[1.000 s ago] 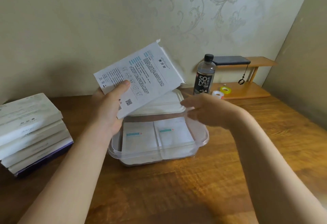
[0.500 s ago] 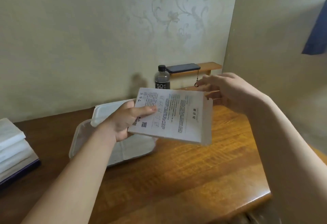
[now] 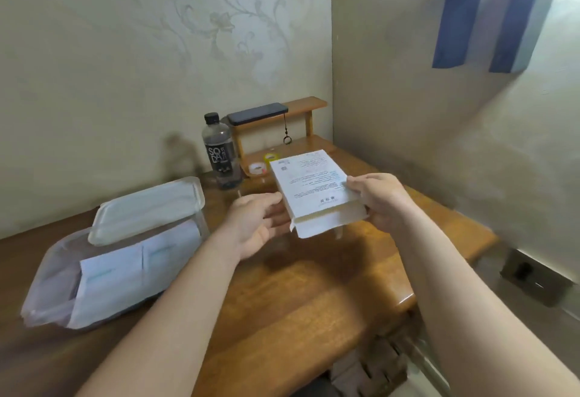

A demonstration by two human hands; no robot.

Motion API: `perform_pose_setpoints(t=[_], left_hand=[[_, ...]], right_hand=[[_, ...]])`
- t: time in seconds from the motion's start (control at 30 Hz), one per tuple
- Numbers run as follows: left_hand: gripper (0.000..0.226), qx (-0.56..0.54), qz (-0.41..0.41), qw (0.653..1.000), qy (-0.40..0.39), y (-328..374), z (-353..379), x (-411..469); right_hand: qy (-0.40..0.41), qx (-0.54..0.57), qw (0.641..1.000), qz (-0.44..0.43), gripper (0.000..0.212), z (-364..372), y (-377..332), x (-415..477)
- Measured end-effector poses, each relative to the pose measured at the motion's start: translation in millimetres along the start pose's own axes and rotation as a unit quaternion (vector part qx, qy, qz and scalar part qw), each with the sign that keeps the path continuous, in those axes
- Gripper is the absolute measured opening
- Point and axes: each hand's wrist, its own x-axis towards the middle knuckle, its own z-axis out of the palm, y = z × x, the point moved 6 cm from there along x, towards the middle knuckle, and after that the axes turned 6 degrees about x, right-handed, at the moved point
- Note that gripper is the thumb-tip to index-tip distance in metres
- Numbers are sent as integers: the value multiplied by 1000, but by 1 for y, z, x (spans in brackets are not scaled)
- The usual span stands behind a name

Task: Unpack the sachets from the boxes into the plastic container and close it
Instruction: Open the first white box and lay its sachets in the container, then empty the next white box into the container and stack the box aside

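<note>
1 head-worn view, forward and down, close over the table [image 3: 298, 296]

The plastic container [image 3: 44, 290] sat toward the left edge of the table [image 3: 298, 302], with sachets [image 3: 125, 271] lying side by side in it and the lid [image 3: 147, 208] resting across its back rim. Behind and to the right of it, by the table's back edge, stood the bottle [image 3: 219, 152]. The shelf [image 3: 309, 103] filled the back right corner, with a phone [image 3: 257, 112] on its top board and what seemed to be tape rolls [image 3: 257, 168] on the lower one. The box [image 3: 310, 189] was above the table's right half, between the left hand [image 3: 254, 224] and the right hand [image 3: 379, 196].
</note>
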Motion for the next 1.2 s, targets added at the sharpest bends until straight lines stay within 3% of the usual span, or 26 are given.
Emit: perform_pose_setpoints(t=[0.2, 0.4, 0.8, 0.97, 1.03, 1.2], left_hand=[[25, 103, 5, 992, 67, -20, 20, 35], [10, 192, 8, 974, 117, -34, 12, 58], [23, 291, 58, 946, 128, -26, 17, 51], [10, 311, 78, 937, 138, -9, 10, 33], [9, 300, 97, 939, 136, 4, 4, 22], [15, 272, 172, 935, 148, 51, -25, -20]], right_hand=[[92, -136, 986, -27, 18, -13, 35, 19], [110, -245, 961, -67, 23, -14, 39, 23], [134, -343, 927, -68, 30, -15, 38, 32], [179, -400, 887, -142, 33, -9, 12, 14], [162, -387, 891, -174, 30, 6, -2, 3], [31, -249, 947, -201, 28, 77, -33, -37]])
